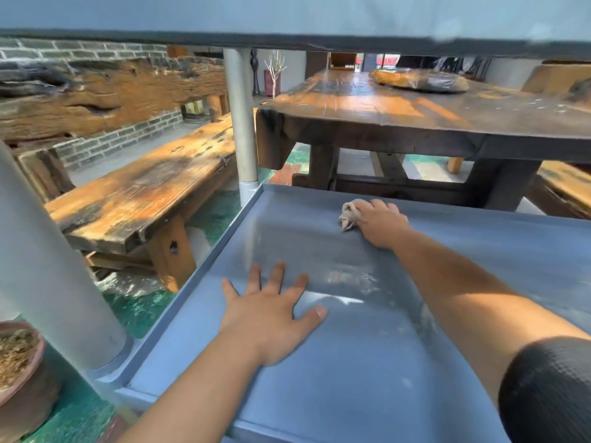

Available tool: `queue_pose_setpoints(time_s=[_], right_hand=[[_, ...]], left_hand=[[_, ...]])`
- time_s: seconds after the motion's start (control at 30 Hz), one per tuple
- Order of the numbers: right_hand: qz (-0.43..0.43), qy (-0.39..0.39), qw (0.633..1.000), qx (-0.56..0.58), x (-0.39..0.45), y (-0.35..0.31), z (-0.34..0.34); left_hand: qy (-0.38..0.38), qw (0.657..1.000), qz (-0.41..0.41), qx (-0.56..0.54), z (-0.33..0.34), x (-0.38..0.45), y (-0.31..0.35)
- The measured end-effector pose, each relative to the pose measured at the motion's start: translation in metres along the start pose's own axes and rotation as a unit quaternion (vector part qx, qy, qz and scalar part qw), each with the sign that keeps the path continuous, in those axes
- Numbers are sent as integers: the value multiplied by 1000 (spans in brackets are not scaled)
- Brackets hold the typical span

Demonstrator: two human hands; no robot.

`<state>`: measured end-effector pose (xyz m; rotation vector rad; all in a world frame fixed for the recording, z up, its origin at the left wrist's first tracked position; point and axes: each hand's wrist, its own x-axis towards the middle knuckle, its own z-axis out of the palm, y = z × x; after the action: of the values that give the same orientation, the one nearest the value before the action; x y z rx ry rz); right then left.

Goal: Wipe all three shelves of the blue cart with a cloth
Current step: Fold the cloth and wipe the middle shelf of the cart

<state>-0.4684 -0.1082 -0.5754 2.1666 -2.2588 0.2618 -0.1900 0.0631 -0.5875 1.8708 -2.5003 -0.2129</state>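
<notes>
Right hand (380, 223) grips cloth (349, 214), seemingly unmarked, on shelf (367, 378).

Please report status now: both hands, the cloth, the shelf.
Left hand flat, open on blue shelf. Right hand holds cloth at far edge. Nothing in the way on the shelf.

Blue shelf (367, 362); beige cloth (349, 214); black sleeve (547, 388).

Shelf (351, 362) floor open in the middle | bounded by raised rim (204, 270), corner posts (241, 123) | upper shelf (287, 36) close overhead
</notes>
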Motion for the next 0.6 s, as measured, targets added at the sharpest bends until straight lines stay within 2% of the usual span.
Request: queue_pose_setpoints(time_s=[0.1,0.27,0.4,0.47,0.6], right_hand=[[-23,17,999,43,-1,4,1],[-97,-3,993,70,-44,13,-11],[-153,-4,985,81,-108,3,-25],[-188,-32,977,99,-147,-6,-30],[-301,-32,945,123,-240,-23,-39]], left_hand=[[-2,1000,-3,-1,-1,1,0],[-14,1000,-8,1,-4,0,1],[-18,1000,-17,-6,-8,-2,4],[-19,1000,-22,-8,-10,-3,5],[-16,999,-36,-28,-12,-2,5]])
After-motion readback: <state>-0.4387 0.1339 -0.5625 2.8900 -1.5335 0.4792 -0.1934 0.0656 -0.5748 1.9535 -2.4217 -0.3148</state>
